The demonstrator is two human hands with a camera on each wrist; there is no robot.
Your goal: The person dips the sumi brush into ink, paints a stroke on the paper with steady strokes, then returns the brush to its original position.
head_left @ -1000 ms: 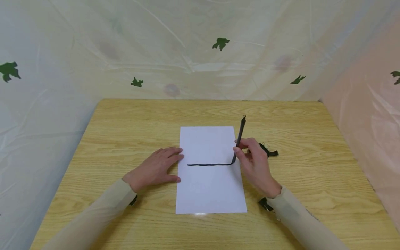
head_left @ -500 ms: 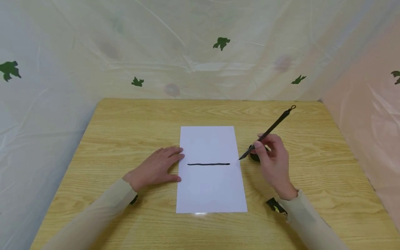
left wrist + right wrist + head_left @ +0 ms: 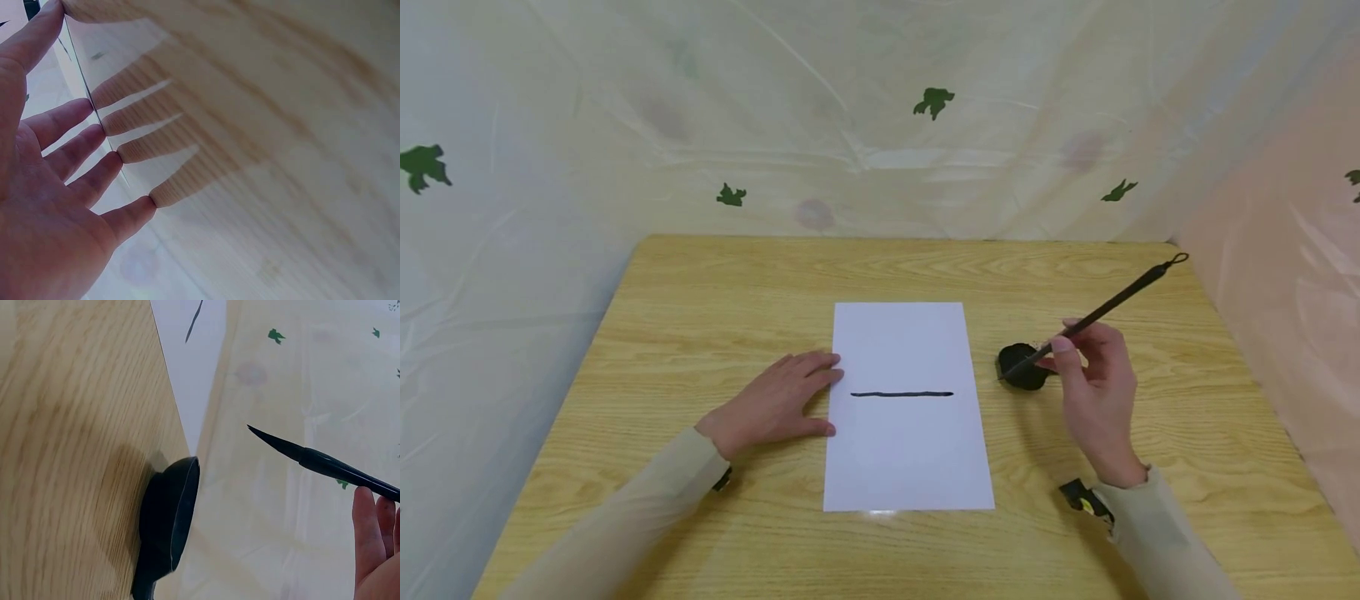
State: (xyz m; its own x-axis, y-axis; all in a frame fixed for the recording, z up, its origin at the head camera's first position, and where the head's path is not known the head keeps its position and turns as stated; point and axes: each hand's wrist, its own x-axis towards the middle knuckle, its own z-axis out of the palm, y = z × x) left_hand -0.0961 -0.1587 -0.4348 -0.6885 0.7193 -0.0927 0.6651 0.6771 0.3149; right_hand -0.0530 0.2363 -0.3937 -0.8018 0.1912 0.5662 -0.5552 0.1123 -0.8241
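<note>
My right hand (image 3: 1099, 404) pinches a black calligraphy brush (image 3: 1122, 297) by its handle, which slants up to the right and ends in a small loop. In the right wrist view the pointed bristles (image 3: 275, 443) are held up off the table, over a small black ink dish (image 3: 164, 509) with a short handle. A sheet of white paper (image 3: 906, 458) lies left of the dish, with one black horizontal stroke (image 3: 902, 394) across its middle. Along the paper's left edge rests my left hand (image 3: 769, 404), fingers spread and fairly straight, fingertips at the margin.
A wood-grain table (image 3: 715, 292) carries everything. Pale sheeting (image 3: 850, 167) with green bird shapes stands behind it and on both sides. Each wrist wears a dark strapped device, the right one (image 3: 1086, 504) just below the sleeve cuff.
My right hand has lifted the brush from the stroke's right end and moved right, tilting the handle rightward, to over the ink dish. The left hand and paper have stayed put.
</note>
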